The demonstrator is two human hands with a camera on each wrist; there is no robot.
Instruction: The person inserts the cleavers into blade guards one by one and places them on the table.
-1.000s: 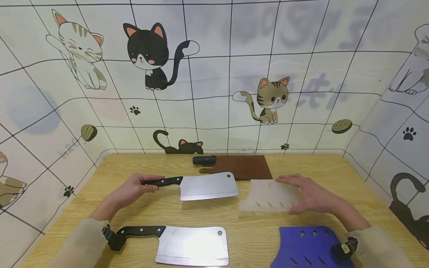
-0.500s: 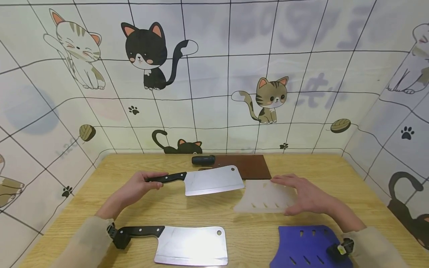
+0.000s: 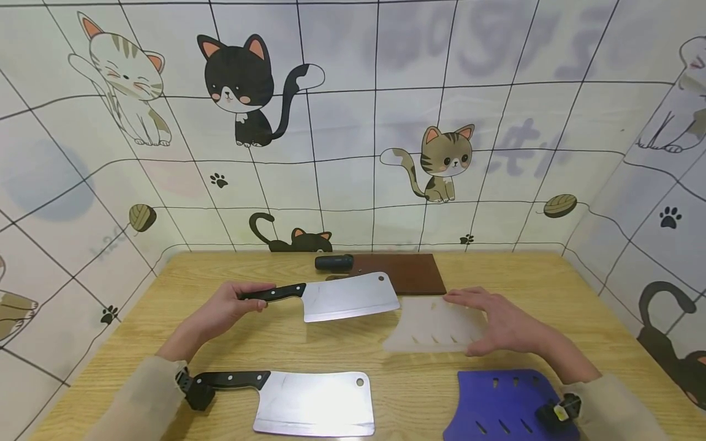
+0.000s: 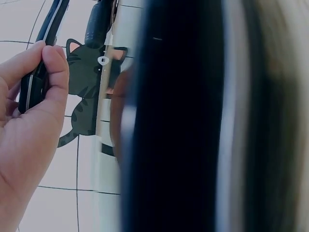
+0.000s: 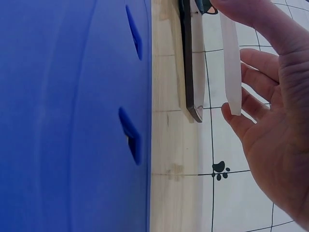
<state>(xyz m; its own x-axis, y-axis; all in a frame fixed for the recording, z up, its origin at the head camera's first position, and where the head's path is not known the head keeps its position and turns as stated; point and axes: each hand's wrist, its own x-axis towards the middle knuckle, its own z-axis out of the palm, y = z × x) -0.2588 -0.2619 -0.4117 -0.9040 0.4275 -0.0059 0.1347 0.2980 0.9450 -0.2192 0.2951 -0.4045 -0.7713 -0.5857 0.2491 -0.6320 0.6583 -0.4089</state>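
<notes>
In the head view, my left hand (image 3: 234, 306) pinches the black handle of a cleaver (image 3: 350, 298) between thumb and fingers. Its blade points right, tilted slightly upward, its front corner close to a translucent white slotted plastic piece (image 3: 425, 321). My right hand (image 3: 507, 321) spans that piece, fingers on the far edge and thumb on the near edge. The right wrist view shows the piece (image 5: 231, 63) edge-on as a thin slab within the hand. In the left wrist view, thumb and fingers close round the handle (image 4: 34, 92); a dark blurred shape covers most of the rest.
A second cleaver (image 3: 314, 404) lies at the front of the wooden table (image 3: 193, 275). A blue slotted plastic piece (image 3: 496, 401) lies front right, under my right wrist. At the back are a brown flat panel (image 3: 405, 274) and a black handle (image 3: 333, 263), before a cat-patterned wall covering (image 3: 342, 135).
The held cleaver has moved right and slightly up, its blade corner now closer to the white piece. The right hand and white piece have shifted slightly left. Both grips are unchanged.
</notes>
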